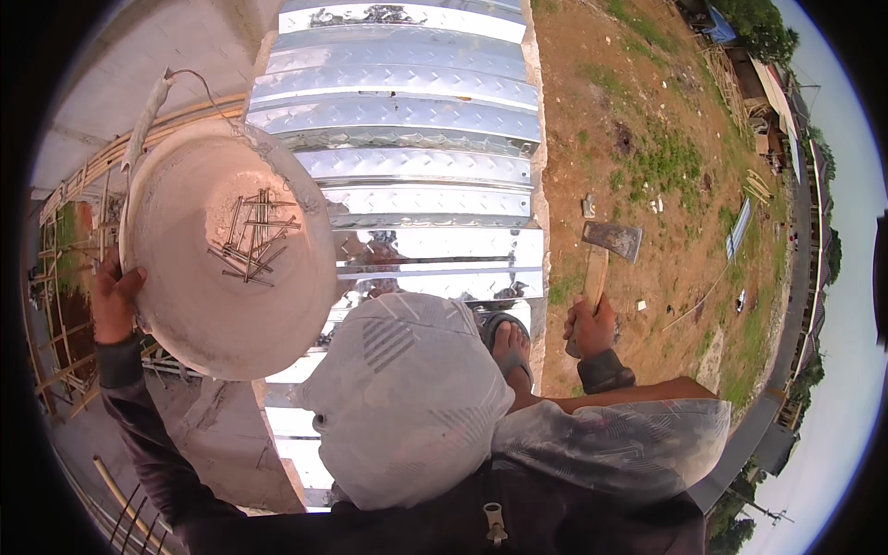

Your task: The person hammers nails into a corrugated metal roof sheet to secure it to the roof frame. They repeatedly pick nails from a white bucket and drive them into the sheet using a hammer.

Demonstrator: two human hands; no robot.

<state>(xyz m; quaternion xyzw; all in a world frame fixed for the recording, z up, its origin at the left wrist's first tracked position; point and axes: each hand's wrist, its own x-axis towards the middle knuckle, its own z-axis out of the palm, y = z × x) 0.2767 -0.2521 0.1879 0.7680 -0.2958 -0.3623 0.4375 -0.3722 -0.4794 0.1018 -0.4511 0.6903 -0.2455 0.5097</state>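
The left arm stretched out to the left and forward, sleeved down to the wrist; the left hand was clenched, its thumb pointing inward. The right hand, well apart from it, was curled into a fist, with the right forearm partly hidden behind the right knee. The left knee was bent between the hands, near one foot.

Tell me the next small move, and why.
I'd probably steady the bucket with the left hand at its rim: loose nails lie inside, what supports it is hidden, and the right hand is occupied with a hatchet.
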